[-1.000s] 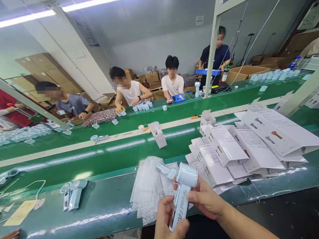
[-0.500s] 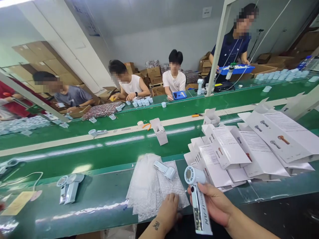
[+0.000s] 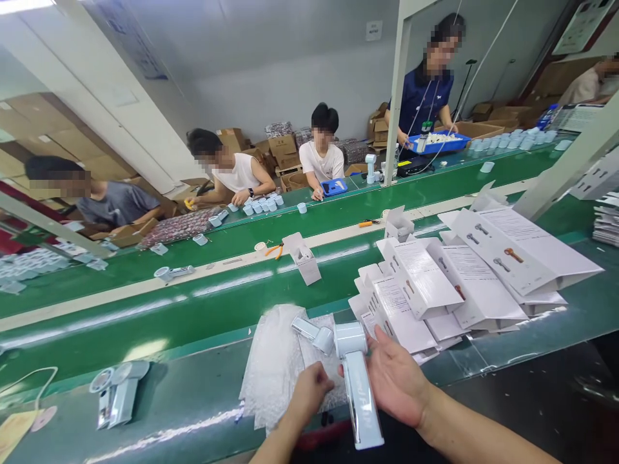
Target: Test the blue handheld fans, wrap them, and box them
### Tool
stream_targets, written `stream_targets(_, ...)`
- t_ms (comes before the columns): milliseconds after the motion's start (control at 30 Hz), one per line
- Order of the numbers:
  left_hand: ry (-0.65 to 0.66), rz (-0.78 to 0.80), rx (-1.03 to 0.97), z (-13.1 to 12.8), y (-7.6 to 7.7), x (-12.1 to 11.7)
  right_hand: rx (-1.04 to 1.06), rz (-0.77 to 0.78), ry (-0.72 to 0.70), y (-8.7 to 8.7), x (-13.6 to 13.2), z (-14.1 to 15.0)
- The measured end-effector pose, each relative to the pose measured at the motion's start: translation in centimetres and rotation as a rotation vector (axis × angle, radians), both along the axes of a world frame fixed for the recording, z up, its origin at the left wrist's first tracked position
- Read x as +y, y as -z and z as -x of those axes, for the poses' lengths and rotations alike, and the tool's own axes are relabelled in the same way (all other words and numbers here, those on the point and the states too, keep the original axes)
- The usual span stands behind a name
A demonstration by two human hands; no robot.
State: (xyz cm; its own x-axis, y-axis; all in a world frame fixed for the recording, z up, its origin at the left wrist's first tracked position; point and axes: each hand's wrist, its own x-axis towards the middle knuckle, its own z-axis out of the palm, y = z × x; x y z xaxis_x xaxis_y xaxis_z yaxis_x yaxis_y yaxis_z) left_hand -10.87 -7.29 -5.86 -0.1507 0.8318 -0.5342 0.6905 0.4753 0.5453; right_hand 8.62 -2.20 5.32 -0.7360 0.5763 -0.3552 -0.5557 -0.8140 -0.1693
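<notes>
A light blue handheld fan (image 3: 358,393) with lettering on its handle is in my right hand (image 3: 394,380), head up and handle slanting toward me. The fingers pass behind it and the thumb is raised off it. My left hand (image 3: 312,390) is closed just left of the fan, over bubble-wrap bags (image 3: 273,361); whether anything is pinched in its fingers is hidden. On those bags lies a second light blue fan (image 3: 313,334), behind my left hand. More blue fans (image 3: 118,390) stand together on the bench to the left.
White printed boxes (image 3: 411,290) are piled at the right. An open white box (image 3: 304,261) stands on the green belt (image 3: 193,283), near orange-handled pliers (image 3: 275,250). Co-workers (image 3: 322,154) sit and stand across the line. A slanted metal post (image 3: 565,161) rises at the right.
The fan in my right hand has turned, so its head's round face no longer shows. My left hand has lifted and curled its fingers. The view has shifted right.
</notes>
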Motion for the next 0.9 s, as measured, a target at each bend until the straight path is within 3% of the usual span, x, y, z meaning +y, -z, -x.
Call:
stream_targets(133,-0.183,-0.081,-0.339,2.2,-3.7,1.2,-0.001,-0.048,-0.031,0.2,0.1,0.2)
stream_targets(233,-0.275,-0.136,-0.513,3.5,-6.8,1.6,-0.115,-0.041,-0.019,0.7,0.3,0.3)
stream_targets(367,-0.335,-0.233,-0.618,2.8,-9.7,1.5,-0.145,0.042,-0.126,1.4,0.2,0.4)
stream_targets(500,-0.305,-0.452,-0.334,0.3,-10.6,1.3,0.087,-0.222,-0.294,1.7,-0.6,1.0)
stream_targets(567,-0.274,-0.521,-0.308,-0.3,-10.7,1.2,0.145,-0.315,-0.345,2.0,-0.9,1.4)
stream_targets(700,-0.257,-0.518,-0.483,0.3,-11.2,0.7,0.110,-0.317,-0.303,3.2,-0.8,2.2)
stream_targets(800,-0.312,-0.421,-0.650,1.2,-11.4,0.5,0.066,-0.292,-0.264,4.3,-0.6,2.6)
stream_targets(900,-0.250,-0.340,-0.724,1.6,-11.2,0.6,0.050,-0.271,-0.267,5.1,-0.8,2.9)
